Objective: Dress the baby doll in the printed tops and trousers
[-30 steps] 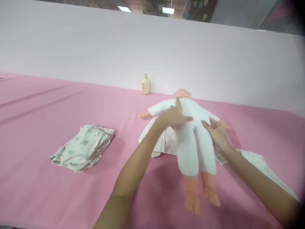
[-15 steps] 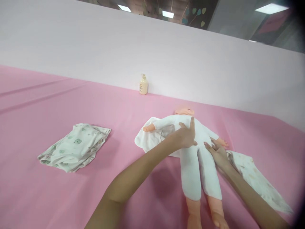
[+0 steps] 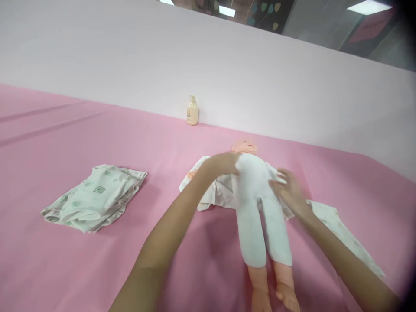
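A baby doll (image 3: 256, 190) with a white cloth body lies on its back, head toward the wall and bare feet toward me. Beneath its upper body is a spread white garment (image 3: 224, 193). My left hand (image 3: 227, 164) touches the doll's side near the shoulder and upper arm, its fingers largely hidden against the body. On the other side, my right hand (image 3: 289, 188) is at the doll's waist and arm, fingers spread and slightly blurred, with no grip visible.
Folded printed baby clothes (image 3: 97, 197) lie to the left. Another patterned cloth (image 3: 344, 234) is at the right, partly behind my forearm. A cream pump bottle (image 3: 192, 112) stands against the white wall (image 3: 130, 56). A pink sheet (image 3: 156, 143) covers the surface.
My left hand has moved from the doll's belly up and left to its shoulder. My right hand has shifted slightly up along its side. The view has shifted a little.
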Available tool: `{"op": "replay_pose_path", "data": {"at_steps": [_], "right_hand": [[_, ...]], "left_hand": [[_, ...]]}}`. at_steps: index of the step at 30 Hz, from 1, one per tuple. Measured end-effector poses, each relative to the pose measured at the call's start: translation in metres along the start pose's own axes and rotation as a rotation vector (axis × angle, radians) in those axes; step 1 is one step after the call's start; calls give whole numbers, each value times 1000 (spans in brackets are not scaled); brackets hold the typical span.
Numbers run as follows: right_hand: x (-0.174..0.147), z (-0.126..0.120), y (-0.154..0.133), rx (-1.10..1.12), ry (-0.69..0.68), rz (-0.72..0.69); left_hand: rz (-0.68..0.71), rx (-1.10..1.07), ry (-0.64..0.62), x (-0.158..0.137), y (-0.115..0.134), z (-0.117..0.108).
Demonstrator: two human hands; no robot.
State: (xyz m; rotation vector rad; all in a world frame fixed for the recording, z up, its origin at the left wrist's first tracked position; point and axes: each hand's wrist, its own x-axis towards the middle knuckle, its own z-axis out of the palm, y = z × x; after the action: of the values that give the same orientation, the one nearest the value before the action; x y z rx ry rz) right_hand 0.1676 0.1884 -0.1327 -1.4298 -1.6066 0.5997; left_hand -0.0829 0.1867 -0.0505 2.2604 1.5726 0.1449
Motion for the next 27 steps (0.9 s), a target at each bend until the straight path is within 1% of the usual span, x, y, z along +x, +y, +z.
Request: {"op": "replay_pose_path", "data": {"at_steps": [1, 2, 3, 4, 5, 7, 9, 11, 12, 13, 15, 16, 18, 20, 21, 22, 23, 24, 25, 26, 27], "right_hand": [[9, 6, -9, -58, 49, -118], [18, 14, -18, -122, 45, -249], [27, 26, -28, -181, -1, -386], [36, 40, -37, -243, -87, -504], [43, 57, -47, -312, -186, -595], [54, 95, -62, -468, -405, -743], [60, 131, -73, -658, -588, -820], [64, 159, -78, -782, -662, -828], [66, 167, -78, -812, -674, -826], [68, 172, -77, -806, -668, -820], [74, 172, -73, -679, -591, -791], [77, 168, -70, -571, -519, -761], [84, 156, -64, -303, -343, -654], [87, 143, -59, -74, -197, -519], [88, 139, -58, 2, -142, -462], [87, 135, -57, 56, -90, -424], [86, 133, -57, 90, -43, -415], [84, 132, -58, 105, 1, -433], [81, 132, -59, 107, 34, -467], [79, 132, -60, 102, 57, -507], [76, 132, -62, 94, 66, -544]], "left_hand": [[-77, 44, 65, 2, -11, -3], [-175, 96, 92, 5, -22, -4], [-280, 147, 68, 8, -31, -4], [-372, 188, 11, 13, -39, -3], [-431, 216, -62, 17, -46, 0], [-452, 235, -177, 26, -54, 6], [-415, 247, -193, 31, -56, 11], [-408, 271, -185, 29, -56, 10], [-413, 273, -175, 25, -56, 7], [-416, 258, -150, 19, -57, 1], [-396, 154, -55, 4, -59, -14], [-363, 66, 16, -3, -60, -22], [-240, -157, 164, -13, -62, -36], [-90, -355, 271, -12, -62, -40], [-42, -403, 324, -8, -62, -38], [-38, -400, 378, 0, -62, -32], [-82, -349, 423, 9, -61, -24], [-165, -255, 462, 19, -62, -13], [-295, -138, 458, 29, -63, -1], [-414, -25, 400, 39, -65, 11], [-478, 38, 287, 47, -67, 22]]}}
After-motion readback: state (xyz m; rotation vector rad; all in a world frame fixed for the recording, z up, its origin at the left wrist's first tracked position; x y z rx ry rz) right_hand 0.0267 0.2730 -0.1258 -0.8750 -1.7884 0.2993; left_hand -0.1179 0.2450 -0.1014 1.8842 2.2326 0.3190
